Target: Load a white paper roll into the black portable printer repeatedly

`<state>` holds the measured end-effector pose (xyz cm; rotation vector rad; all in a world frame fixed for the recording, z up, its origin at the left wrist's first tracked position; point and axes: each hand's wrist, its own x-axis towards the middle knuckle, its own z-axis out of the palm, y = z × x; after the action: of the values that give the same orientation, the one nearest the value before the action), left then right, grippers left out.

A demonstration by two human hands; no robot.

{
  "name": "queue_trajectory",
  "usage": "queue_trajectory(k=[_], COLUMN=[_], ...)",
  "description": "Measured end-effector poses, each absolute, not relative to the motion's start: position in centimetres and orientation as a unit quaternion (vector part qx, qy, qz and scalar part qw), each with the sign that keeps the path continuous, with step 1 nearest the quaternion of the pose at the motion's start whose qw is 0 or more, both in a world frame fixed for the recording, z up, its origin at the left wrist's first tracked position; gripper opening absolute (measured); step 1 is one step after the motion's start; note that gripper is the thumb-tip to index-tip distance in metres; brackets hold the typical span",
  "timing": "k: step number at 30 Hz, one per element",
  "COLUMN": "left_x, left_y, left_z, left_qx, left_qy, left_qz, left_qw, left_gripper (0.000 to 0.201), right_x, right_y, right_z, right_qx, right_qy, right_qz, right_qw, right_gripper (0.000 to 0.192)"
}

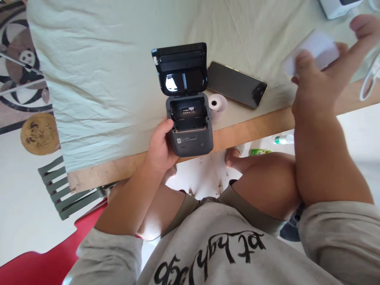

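Fingers [165, 126] of the left hand [159, 148] clasp an open-lidded printer [191, 140] at the table edge [249, 128]; the right hand [317, 81] grips a blurred white object [319, 45]. A white roll [220, 104] and phone [237, 84] crowd the printer's right.

Printer [190, 128]: power sign [202, 144] (small label [187, 140] unreadable); shirt script [209, 251] unclear.

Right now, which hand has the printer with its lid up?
The left hand, holding the printer by its side. The right hand holds a blurred white thing instead.
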<state>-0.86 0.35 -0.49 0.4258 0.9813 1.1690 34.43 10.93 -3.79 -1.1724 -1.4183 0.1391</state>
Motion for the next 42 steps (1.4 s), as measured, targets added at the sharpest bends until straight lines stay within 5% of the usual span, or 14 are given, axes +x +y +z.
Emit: queue_trajectory(k=[4,6,11,20,38,42], left_x=[-0.9,-0.9,-0.8,-1.2,-1.7,-1.5], left_y=[0.4,0.4,0.3,0.1,-0.3,-0.5], left_z=[-0.6,-0.8,-1.4,-2.4,-2.5,-2.3], left_qx=[0.201,0.203,0.227,0.284,0.323,0.342], left_qy=[0.428,0.421,0.42,0.399,0.352,0.374], left_qz=[0.524,0.524,0.542,0.537,0.533,0.524], left_qw=[0.708,0.712,0.691,0.687,0.698,0.684], left_gripper=[0.024,0.027,0.023,0.032,0.05,0.058], right_x=[29.0,24.9,17.5,16.9,16.6,17.0], right_y=[8.5,6.5,2.9,4.7,2.4,2.4], right_z=[-0.7,0.9,1.7,0.5,0.4,1.0], right_qx=[-0.291,-0.317,-0.302,-0.352,-0.244,-0.218], right_qy=[-0.668,-0.69,-0.833,-0.858,-0.888,-0.876], right_qz=[-0.021,-0.021,0.045,-0.019,-0.006,0.033], right_qw=[0.684,0.65,0.462,0.374,0.391,0.428], right_gripper=[0.034,0.019,0.024,0.03,0.012,0.026])
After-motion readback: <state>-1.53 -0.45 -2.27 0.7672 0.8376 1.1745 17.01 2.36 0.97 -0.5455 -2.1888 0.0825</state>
